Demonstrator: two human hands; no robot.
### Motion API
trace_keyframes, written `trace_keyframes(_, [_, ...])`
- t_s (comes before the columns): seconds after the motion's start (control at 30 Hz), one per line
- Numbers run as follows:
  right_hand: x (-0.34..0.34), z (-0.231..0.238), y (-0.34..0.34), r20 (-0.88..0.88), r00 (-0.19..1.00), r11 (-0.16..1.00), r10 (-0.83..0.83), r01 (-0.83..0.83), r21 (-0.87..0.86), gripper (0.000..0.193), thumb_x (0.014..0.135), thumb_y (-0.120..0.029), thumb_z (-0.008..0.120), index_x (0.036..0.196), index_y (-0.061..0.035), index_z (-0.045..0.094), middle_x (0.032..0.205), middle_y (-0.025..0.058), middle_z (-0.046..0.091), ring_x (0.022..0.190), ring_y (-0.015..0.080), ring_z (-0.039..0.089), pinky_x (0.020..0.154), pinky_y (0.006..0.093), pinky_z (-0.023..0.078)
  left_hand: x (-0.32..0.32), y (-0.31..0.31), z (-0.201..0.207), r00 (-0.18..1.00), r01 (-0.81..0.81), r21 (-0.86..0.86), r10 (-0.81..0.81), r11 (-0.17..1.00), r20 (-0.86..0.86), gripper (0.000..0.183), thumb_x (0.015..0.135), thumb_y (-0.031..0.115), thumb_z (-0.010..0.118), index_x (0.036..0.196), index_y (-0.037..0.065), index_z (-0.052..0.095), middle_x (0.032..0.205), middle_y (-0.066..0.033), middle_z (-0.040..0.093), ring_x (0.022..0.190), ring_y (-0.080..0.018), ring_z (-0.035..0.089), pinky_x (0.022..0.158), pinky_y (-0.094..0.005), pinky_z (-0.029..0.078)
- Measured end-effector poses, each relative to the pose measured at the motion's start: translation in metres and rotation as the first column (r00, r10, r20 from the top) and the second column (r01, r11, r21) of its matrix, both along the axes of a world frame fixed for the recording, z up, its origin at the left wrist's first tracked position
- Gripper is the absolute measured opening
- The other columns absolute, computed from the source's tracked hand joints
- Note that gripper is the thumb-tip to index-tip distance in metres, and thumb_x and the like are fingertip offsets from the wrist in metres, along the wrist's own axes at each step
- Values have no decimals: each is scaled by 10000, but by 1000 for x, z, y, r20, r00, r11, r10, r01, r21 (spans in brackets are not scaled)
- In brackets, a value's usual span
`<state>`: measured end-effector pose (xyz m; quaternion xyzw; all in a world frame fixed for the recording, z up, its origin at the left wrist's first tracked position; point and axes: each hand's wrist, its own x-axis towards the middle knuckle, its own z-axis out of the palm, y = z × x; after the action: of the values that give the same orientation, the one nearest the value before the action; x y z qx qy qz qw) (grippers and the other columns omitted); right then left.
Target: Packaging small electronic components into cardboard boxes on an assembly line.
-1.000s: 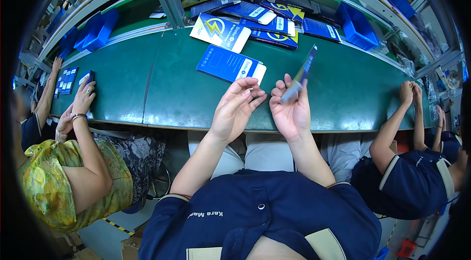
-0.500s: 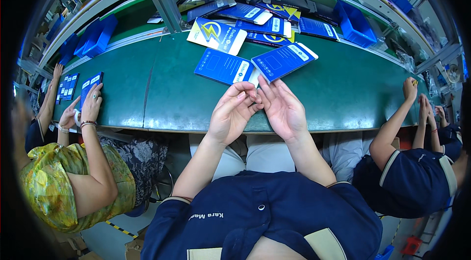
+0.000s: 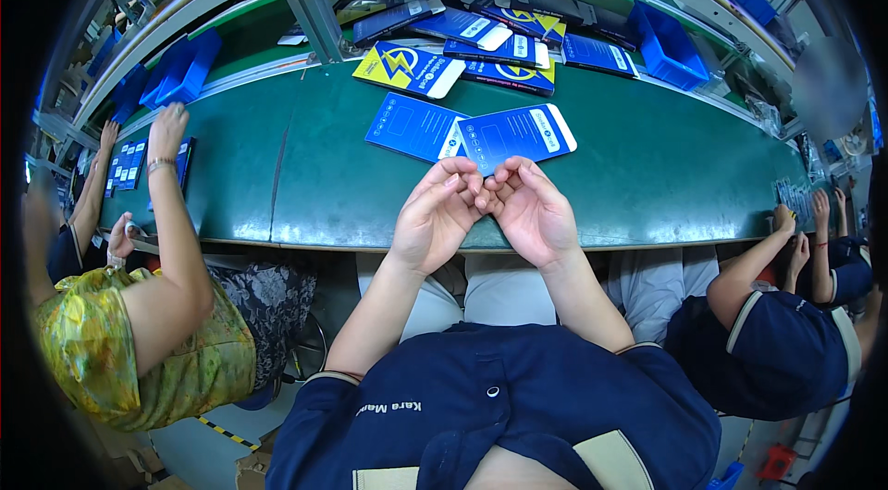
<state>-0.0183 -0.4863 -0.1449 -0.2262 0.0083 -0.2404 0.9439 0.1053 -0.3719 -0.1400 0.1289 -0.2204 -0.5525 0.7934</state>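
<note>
The handling of flat cartons appears to be in hand, at a point where nothing is seen gripped. The fingers of the left hand (image 3: 435, 220) and the right hand (image 3: 536, 218) are loosely curled and free of any visible grasp, with their tips brought close together. Just beyond them, a blue flat carton (image 3: 520, 135) is laid over the green tabletop (image 3: 356, 198), its left end lapped over the white end of a second blue carton (image 3: 404, 124). For either to be lifted, the fingers would need to be spread and an edge taken. Whether the upper carton's near corner is touched cannot be told. In the heap of cartons (image 3: 500, 49) behind, the lower ones are mostly hidden.
</note>
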Motion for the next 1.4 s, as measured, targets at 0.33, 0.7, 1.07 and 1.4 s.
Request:
trace_keyframes(0.33, [0,3,0,3,1000,1000,19,-19,4,208,1008,-185,493,1114,-31,585,1008,100,602,1005,242,586,893,382,465,1,0,1,1000,6,-2,-6,1000,-21,238,1007,142,464,1200,11,511,967,-100,556,917,-202,544,875,-353,461])
trace_keyframes(0.7, [-4,5,-3,-11,1000,998,-3,3,56,220,1003,-192,499,1119,-29,591,1005,107,621,992,257,606,871,400,494,-3,-4,2,999,40,-10,-40,999,-24,214,1000,122,477,1175,9,527,949,-105,571,915,-199,555,866,-344,462])
trace_keyframes(1.07, [5,7,-1,29,995,991,-97,94,93,287,1017,-241,478,1183,-50,614,1055,116,685,1021,263,632,930,397,479,7,-7,4,999,17,57,-19,998,34,167,979,100,505,1118,20,552,1060,-90,603,1022,-193,578,953,-355,450])
trace_keyframes(1.4, [-3,8,4,46,986,987,-159,157,37,270,1022,-237,477,1201,-71,592,1066,110,678,1031,254,630,932,386,478,7,-8,0,997,57,70,-60,996,39,155,978,89,509,1109,22,556,1097,-99,617,1066,-205,580,987,-367,432])
